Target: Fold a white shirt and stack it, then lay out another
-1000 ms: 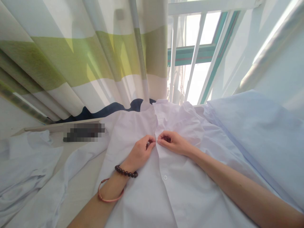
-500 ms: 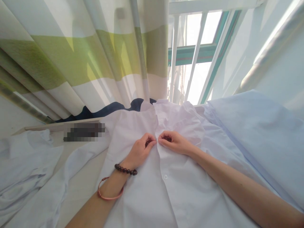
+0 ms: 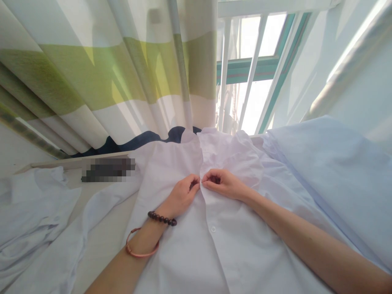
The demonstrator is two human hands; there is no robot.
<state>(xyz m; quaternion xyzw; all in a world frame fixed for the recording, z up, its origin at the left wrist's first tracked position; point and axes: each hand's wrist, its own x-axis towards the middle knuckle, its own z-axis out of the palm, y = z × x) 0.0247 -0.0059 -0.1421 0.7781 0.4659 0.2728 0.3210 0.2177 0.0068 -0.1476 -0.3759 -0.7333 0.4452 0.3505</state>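
Observation:
A white button-up shirt [image 3: 180, 245] lies spread out in front of me, its front opening running down the middle. My left hand [image 3: 182, 194] pinches the fabric at the left front edge, thumb against fingertips. Right beside it, my right hand [image 3: 225, 183] pinches the right front edge, and the fingertips of both almost meet at the opening. Whatever lies between the fingertips is hidden. Below the hands a white button [image 3: 213, 229] shows on the front edge. A dark bead bracelet [image 3: 162, 218] and a reddish bangle [image 3: 142, 255] circle my left wrist and forearm.
More white clothing [image 3: 27, 212] lies to the left, and a folded white cloth [image 3: 333, 163] to the right. A blurred-out dark object [image 3: 107, 169] rests at the back left. Behind hang a green-and-white curtain [image 3: 122, 73] and a white railing [image 3: 254, 65] before a window.
My left hand's fingers have turned slightly and closed in on the front edge. My right fingertips have shifted a little to the left. The shirt stays in place.

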